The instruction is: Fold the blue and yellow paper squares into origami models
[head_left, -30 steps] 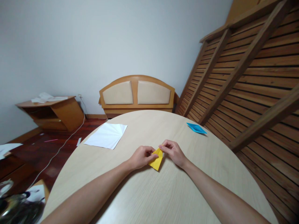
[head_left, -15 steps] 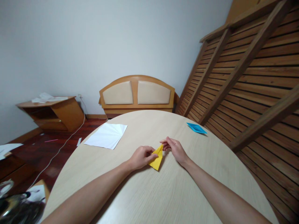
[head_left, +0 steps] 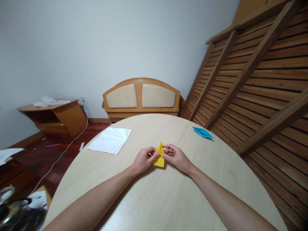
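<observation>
A small folded yellow paper (head_left: 159, 156) stands with its point up near the middle of the round pale wooden table (head_left: 168, 199). My left hand (head_left: 143, 160) pinches its left side between thumb and fingers. My right hand (head_left: 175, 157) pinches its right side at about the same height. Both forearms rest low over the tabletop. The lower corner of the yellow paper touches the table.
A white paper sheet (head_left: 110, 140) lies on the table's far left. A folded blue paper (head_left: 202, 132) sits at the far right edge. Beyond the table stand a padded wooden headboard (head_left: 141, 97), a slatted wooden frame (head_left: 255, 80) and a low wooden cabinet (head_left: 55, 116).
The yellow paper has turned from lying slanted to standing point up. My right hand moved in from its tip to pinch its right side, and both hands shifted slightly away from me.
</observation>
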### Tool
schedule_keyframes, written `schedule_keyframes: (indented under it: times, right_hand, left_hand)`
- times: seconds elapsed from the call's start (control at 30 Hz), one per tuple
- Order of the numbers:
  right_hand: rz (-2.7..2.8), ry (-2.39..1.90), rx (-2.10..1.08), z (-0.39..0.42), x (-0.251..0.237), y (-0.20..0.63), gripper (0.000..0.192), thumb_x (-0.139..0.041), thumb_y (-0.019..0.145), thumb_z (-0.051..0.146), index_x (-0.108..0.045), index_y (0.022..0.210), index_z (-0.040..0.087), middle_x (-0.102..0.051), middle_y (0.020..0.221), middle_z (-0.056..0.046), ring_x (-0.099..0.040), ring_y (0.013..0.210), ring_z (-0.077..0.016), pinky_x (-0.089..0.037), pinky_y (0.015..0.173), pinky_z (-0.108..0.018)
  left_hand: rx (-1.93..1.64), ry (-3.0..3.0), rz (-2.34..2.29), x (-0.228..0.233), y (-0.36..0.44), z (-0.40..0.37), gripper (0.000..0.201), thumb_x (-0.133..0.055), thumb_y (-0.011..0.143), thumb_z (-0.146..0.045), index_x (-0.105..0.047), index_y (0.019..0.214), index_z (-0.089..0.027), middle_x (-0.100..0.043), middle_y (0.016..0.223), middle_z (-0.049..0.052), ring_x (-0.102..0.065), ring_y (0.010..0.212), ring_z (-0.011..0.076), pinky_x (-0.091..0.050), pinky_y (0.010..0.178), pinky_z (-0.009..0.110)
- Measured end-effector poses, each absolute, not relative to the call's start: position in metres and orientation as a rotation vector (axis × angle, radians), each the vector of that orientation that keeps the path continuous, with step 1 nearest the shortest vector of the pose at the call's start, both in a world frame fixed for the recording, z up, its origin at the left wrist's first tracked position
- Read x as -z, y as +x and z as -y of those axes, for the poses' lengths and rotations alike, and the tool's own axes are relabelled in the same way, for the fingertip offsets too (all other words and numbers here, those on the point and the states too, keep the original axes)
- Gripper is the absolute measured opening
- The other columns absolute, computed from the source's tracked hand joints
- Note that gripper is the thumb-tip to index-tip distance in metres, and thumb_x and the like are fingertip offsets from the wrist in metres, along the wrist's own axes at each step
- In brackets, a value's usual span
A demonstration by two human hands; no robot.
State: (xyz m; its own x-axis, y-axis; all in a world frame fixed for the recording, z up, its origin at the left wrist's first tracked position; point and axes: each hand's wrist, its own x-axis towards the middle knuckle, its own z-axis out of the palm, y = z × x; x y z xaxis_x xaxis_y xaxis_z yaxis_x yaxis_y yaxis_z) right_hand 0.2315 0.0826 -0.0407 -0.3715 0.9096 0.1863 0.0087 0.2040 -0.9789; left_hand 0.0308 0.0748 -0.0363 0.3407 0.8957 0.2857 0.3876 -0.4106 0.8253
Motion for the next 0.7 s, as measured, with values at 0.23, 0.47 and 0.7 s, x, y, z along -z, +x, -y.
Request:
schedule_keyframes:
  times: [0.23,0.47,0.7]
  right_hand:
    - [1.525,-0.929,-1.163,-0.089,0.045,0.231,0.036,-0.077,0.076,0.042,-0.059,0.097,0.018,-0.067,0.083,-0.002,-0.065,0.077,-0.0169,-0.052,0.072,-0.031]
    - [1.578,-0.895,-1.109,-0.088,0.047,0.232,0.027,-0.074,0.079,0.040,-0.059,0.089,0.020,-0.064,0.088,-0.002,-0.064,0.082,-0.0173,-0.052,0.076,-0.031]
    - [1.582,-0.887,-1.167,-0.084,0.044,0.233,0.039,-0.077,0.075,0.034,-0.051,0.101,0.023,-0.059,0.098,-0.001,-0.060,0.074,-0.0119,-0.052,0.072,-0.029]
  left_hand:
    - [-1.045,1.931,-1.055,0.037,0.032,-0.075,0.031,-0.053,0.092,-0.036,-0.068,0.105,-0.012,-0.073,0.092,0.009,-0.063,0.072,0.0155,-0.047,0.061,0.024]
    - [-1.129,1.778,-1.008,0.044,0.034,-0.078,0.033,-0.056,0.091,-0.034,-0.052,0.117,-0.014,-0.064,0.072,0.000,-0.055,0.058,0.0109,-0.039,0.052,0.019]
    - [-1.159,1.712,-0.955,0.046,0.035,-0.081,0.031,-0.058,0.091,-0.039,-0.049,0.110,-0.016,-0.060,0.069,-0.002,-0.052,0.055,0.0098,-0.039,0.050,0.018]
